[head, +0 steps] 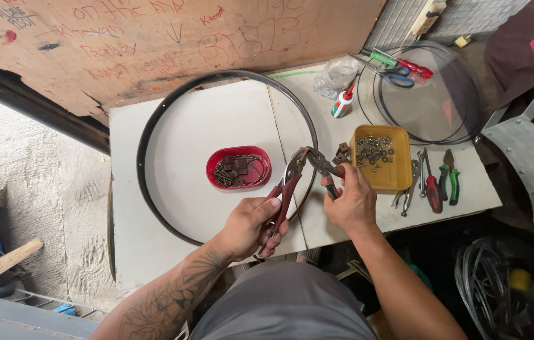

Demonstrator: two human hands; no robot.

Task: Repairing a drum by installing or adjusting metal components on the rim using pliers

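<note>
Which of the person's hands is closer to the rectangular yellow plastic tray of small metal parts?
Right. The right hand sits just below the yellow tray's near-left corner; the left hand is farther left.

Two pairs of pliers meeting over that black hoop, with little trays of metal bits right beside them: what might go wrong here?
The left hand and right hand each work red-handled pliers whose tips meet at the black hoop. If one pair slips, it may nip a finger or fling a small part. The yellow tray of screws sits just beside the right hand, so a jerk might knock it and scatter them.
</note>
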